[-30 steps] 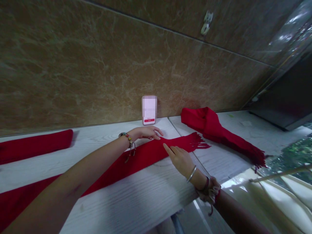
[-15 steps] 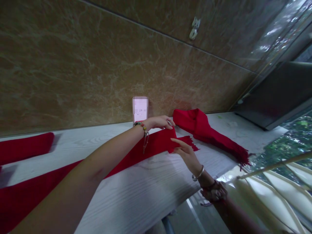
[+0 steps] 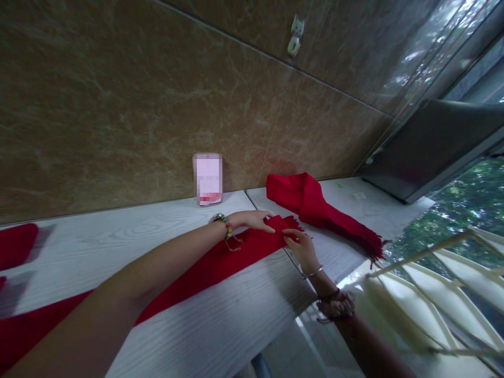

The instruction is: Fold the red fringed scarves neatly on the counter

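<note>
A long red scarf (image 3: 220,265) runs diagonally over the white wood-grain table (image 3: 220,325), its fringed end to the right. Near that end, a small fold of cloth rises between my two hands. My left hand (image 3: 254,220) reaches over from the far side, thumb and fingers closed on the fold. From the near right, my right hand (image 3: 302,249) pinches the scarf's edge between thumb and fingertips. Part of the scarf is hidden under my left forearm. A second red scarf (image 3: 311,199), loosely folded with a fringed tail, lies beyond my right hand.
A phone (image 3: 208,178) with a blurred screen leans against the brown marbled wall (image 3: 118,115). More red cloth (image 3: 18,244) lies at the far left. A dark panel (image 3: 429,147) stands at the table's right end. A pale railing (image 3: 425,294) is beyond the right edge.
The view has shifted, so the wall and phone sit further left. My right hand's extended fingers have curled into a pinch on the scarf. My left hand has come nearer to it.
</note>
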Demonstrator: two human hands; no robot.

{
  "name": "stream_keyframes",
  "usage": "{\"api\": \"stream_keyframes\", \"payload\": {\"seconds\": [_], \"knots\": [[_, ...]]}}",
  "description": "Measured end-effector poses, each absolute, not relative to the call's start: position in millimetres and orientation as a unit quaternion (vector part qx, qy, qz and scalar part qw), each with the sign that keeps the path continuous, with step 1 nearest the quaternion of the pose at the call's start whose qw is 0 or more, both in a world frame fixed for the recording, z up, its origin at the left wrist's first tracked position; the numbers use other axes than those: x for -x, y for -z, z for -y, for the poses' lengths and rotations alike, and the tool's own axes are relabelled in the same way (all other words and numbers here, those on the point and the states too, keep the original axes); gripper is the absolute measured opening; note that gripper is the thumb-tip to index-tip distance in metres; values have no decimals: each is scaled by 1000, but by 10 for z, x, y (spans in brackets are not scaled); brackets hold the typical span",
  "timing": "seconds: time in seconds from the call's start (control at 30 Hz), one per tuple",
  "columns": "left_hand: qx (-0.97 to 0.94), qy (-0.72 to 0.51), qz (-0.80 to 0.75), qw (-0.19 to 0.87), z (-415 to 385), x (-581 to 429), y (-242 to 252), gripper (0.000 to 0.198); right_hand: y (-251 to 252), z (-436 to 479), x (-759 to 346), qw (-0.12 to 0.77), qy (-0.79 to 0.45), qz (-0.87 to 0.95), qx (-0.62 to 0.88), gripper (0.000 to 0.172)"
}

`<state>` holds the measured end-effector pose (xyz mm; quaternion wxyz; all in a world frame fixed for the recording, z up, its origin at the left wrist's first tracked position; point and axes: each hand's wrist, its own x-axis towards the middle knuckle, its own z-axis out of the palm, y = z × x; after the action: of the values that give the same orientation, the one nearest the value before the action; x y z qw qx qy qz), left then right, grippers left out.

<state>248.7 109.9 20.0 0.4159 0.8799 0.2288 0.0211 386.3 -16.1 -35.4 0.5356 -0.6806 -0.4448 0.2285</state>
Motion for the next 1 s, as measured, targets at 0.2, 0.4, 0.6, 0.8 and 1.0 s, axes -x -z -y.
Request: {"api": "stream_keyframes", "payload": {"seconds": [0.2,0.4,0.6,0.8,1.0], "knots": [[-884,-31,-272,380,-1050,-2126,-92,48,387,115,-3880,541,-201,478,662,18],[-866,-72,-359,339,-933,-2076,-51,38,381,-25,-3920,491,-134,541,670,22],[-905,-137,-360,182,-560,-2010,115,52,347,-139,-3964,362,-54,615,699,21],[-939,-51,-322,106,-318,-1932,208,62,311,-181,-3965,307,-41,632,710,22],[-931,-71,-347,91,-206,-1906,244,55,202,-242,-3961,252,-21,668,700,19]]}}
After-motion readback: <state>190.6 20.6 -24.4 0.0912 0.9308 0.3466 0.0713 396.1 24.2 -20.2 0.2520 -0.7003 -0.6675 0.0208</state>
